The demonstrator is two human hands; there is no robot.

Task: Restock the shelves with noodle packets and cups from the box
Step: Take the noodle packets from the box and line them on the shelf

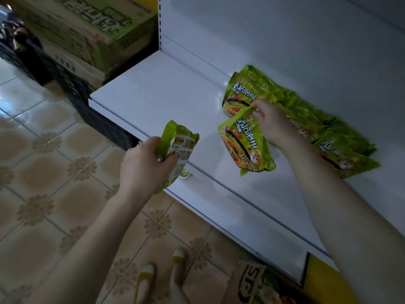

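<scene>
Over the white shelf, low down, both grips are busy. Left grip is clenched round a green pkt, printed back showing, at the shelf's front edge and partly over the tiled floor. Right grip pinches the top seam of a second pkt, front side up; its lower end is on or just above the shelf, can't tell which. Just behind it a row of the same green pkts lies overlapped on the shelf, running off to the right. Box sits on the floor below the shelf, flap up, near the person's yellow shoes. Far left: green cartons stacked on dark crates.
</scene>
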